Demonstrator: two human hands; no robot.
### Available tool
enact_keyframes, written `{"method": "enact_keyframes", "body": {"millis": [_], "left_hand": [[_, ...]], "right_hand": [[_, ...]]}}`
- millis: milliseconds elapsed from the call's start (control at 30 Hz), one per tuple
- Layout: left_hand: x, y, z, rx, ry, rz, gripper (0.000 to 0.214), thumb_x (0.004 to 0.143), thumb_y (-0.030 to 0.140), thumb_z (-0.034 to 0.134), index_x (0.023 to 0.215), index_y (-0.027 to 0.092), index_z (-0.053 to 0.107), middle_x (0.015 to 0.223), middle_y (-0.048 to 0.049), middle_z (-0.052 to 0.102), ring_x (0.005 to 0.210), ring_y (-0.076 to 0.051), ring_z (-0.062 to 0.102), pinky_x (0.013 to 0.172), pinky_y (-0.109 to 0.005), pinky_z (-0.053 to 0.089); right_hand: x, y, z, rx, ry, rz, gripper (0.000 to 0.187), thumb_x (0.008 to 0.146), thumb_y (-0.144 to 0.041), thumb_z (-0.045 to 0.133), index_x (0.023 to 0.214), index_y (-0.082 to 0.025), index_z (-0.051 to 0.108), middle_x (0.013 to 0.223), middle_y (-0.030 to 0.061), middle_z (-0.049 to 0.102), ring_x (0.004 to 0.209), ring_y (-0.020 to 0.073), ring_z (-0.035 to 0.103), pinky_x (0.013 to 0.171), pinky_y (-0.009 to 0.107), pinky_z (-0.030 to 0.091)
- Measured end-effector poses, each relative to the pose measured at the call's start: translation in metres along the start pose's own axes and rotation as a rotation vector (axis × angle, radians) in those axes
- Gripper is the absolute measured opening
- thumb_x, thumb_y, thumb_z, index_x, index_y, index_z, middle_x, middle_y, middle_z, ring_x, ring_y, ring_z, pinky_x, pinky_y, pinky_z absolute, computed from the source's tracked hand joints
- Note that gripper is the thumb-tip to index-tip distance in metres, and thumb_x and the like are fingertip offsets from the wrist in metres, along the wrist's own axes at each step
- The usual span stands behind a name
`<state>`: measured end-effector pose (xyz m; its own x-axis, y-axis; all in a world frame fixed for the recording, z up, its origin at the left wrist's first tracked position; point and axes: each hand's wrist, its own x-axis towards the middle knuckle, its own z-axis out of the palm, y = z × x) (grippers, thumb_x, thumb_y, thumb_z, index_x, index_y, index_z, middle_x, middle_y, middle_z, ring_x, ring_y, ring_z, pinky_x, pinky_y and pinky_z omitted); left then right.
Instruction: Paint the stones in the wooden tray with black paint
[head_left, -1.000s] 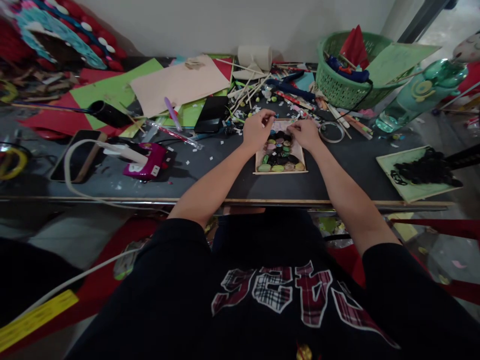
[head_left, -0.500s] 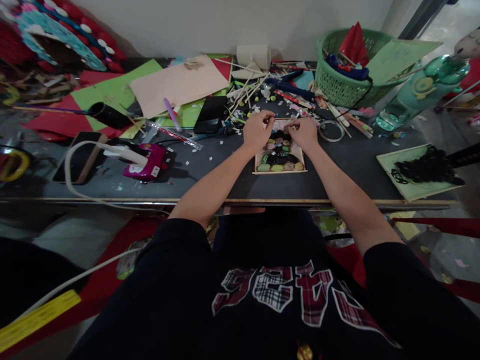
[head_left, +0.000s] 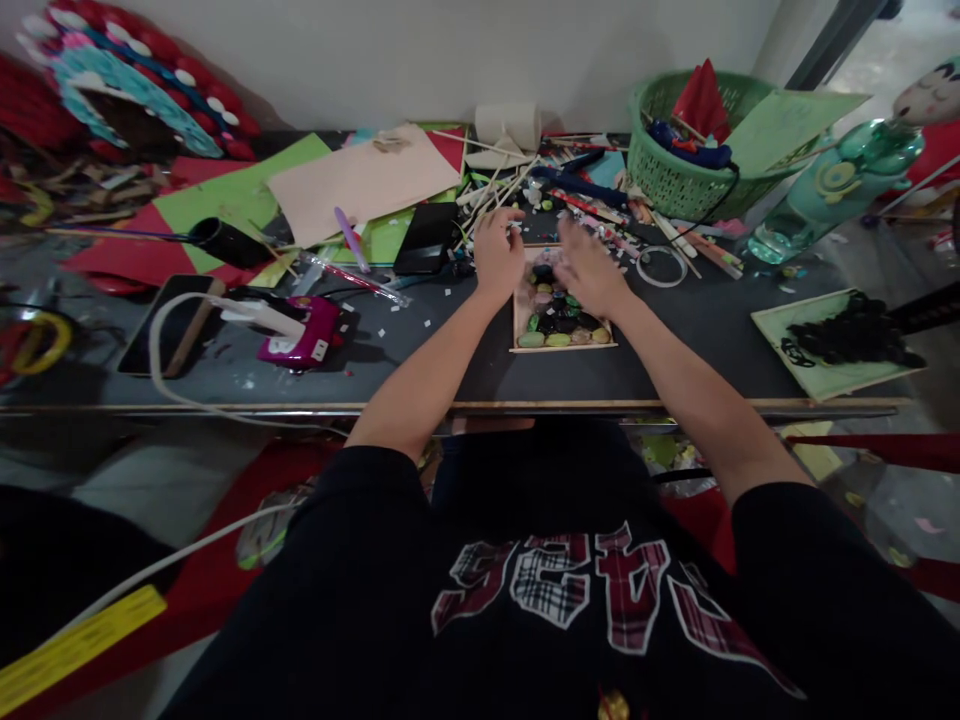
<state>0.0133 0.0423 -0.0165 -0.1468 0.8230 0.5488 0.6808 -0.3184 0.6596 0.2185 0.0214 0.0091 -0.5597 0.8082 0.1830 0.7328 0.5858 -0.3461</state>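
A small panel of pebbles point(head_left: 564, 322) in black, green and yellow lies flat on the dark table, edged with thin wooden sticks. At its upper left corner is my left hand point(head_left: 499, 258), fingers loosely bent and apart, with nothing seen in them. My right hand point(head_left: 591, 268) hovers over the panel's right side, fingers stretched out and a little blurred, and covers part of the stones. Another stick runs along the panel's far edge, partly visible between the hands.
Behind the panel lie loose sticks point(head_left: 491, 190), paper scraps and dark-handled pliers point(head_left: 581, 185). A green basket point(head_left: 660, 170), a tape ring point(head_left: 661, 266) and a bottle point(head_left: 825, 190) stand right. Leftward are a purple power socket point(head_left: 304, 335), a phone point(head_left: 161, 325) and coloured paper point(head_left: 367, 180).
Both hands have let go of the stick at the panel's far edge and moved apart. My left hand has shifted left; my right hand's fingers have straightened.
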Motion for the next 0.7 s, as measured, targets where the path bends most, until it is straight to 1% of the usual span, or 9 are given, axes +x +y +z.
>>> {"method": "enact_keyframes", "body": {"millis": [67,100,167,300,333,400,500,600,700], "left_hand": [[0.003,-0.005,-0.001,0.006,0.007,-0.022,0.02,0.094,0.02,0.046,0.106,0.024,0.062,0.123,-0.0095,0.068,0.127,-0.029,0.058,0.119,-0.048,0.038],[0.004,-0.007,-0.002,0.014,0.008,-0.034,0.022,0.093,0.018,0.045,0.106,0.024,0.062,0.122,-0.0092,0.068,0.126,-0.028,0.059,0.119,-0.047,0.038],[0.006,-0.012,-0.003,0.037,0.022,-0.06,0.025,0.092,0.014,0.044,0.105,0.024,0.063,0.12,-0.0084,0.069,0.123,-0.026,0.06,0.117,-0.047,0.04],[0.008,-0.02,-0.006,0.076,0.066,-0.069,0.026,0.091,0.016,0.043,0.104,0.024,0.064,0.116,-0.0072,0.071,0.12,-0.025,0.061,0.114,-0.045,0.044],[0.008,-0.021,-0.006,0.074,0.069,-0.065,0.026,0.091,0.018,0.043,0.103,0.024,0.064,0.116,-0.0074,0.071,0.119,-0.025,0.061,0.114,-0.045,0.044],[0.008,-0.022,-0.007,0.06,0.057,-0.067,0.025,0.09,0.018,0.043,0.102,0.024,0.064,0.116,-0.0079,0.071,0.118,-0.025,0.061,0.115,-0.045,0.042],[0.007,-0.02,-0.007,0.037,0.028,-0.106,0.025,0.089,0.016,0.044,0.101,0.023,0.065,0.116,-0.0088,0.071,0.118,-0.026,0.06,0.117,-0.046,0.039],[0.008,-0.014,-0.009,0.045,-0.015,-0.124,0.027,0.088,0.013,0.044,0.1,0.022,0.066,0.115,-0.01,0.071,0.118,-0.027,0.06,0.115,-0.047,0.04],[0.012,-0.007,-0.02,0.074,-0.064,-0.043,0.025,0.089,0.015,0.048,0.1,0.022,0.068,0.118,-0.0106,0.07,0.123,-0.028,0.057,0.115,-0.05,0.037]], "right_hand": [[0.005,-0.002,0.001,-0.006,-0.2,0.021,0.083,0.098,-0.059,0.025,0.163,-0.008,0.015,0.169,0.0137,0.024,0.158,0.0307,0.021,0.13,0.053,0.017],[0.008,-0.003,-0.001,0.004,-0.252,0.043,0.083,0.098,-0.058,0.024,0.163,-0.006,0.013,0.17,0.0142,0.019,0.159,0.0299,0.02,0.13,0.052,0.017],[0.017,-0.009,-0.008,0.038,-0.223,0.065,0.081,0.1,-0.058,0.017,0.164,-0.009,0.009,0.172,0.0105,0.012,0.16,0.0269,0.015,0.131,0.05,0.016],[0.031,-0.025,-0.015,0.025,0.019,-0.024,0.077,0.1,-0.063,0.014,0.165,-0.021,0.007,0.173,0.0015,0.009,0.161,0.023,0.004,0.132,0.048,0.009],[0.033,-0.029,-0.012,0.007,0.012,-0.038,0.077,0.1,-0.062,0.016,0.165,-0.021,0.008,0.173,0.0022,0.009,0.161,0.0237,0.004,0.131,0.049,0.008],[0.034,-0.036,-0.002,-0.035,-0.137,-0.039,0.079,0.1,-0.059,0.021,0.164,-0.014,0.012,0.172,0.0074,0.009,0.161,0.0275,0.007,0.13,0.054,0.01],[0.035,-0.04,0.006,-0.056,-0.269,-0.023,0.076,0.1,-0.055,0.027,0.164,-0.019,0.012,0.172,0.0038,0.008,0.161,0.026,0.009,0.131,0.054,0.006],[0.04,-0.041,-0.004,-0.036,-0.133,0.019,0.073,0.101,-0.055,0.021,0.165,-0.023,0.005,0.173,0.0006,0.004,0.161,0.0253,0.004,0.13,0.055,0.002],[0.044,-0.038,-0.013,-0.066,0.061,0.06,0.068,0.102,-0.056,0.013,0.164,-0.029,0.011,0.172,-0.0011,0.015,0.162,0.0237,0.003,0.129,0.057,-0.007]]}}
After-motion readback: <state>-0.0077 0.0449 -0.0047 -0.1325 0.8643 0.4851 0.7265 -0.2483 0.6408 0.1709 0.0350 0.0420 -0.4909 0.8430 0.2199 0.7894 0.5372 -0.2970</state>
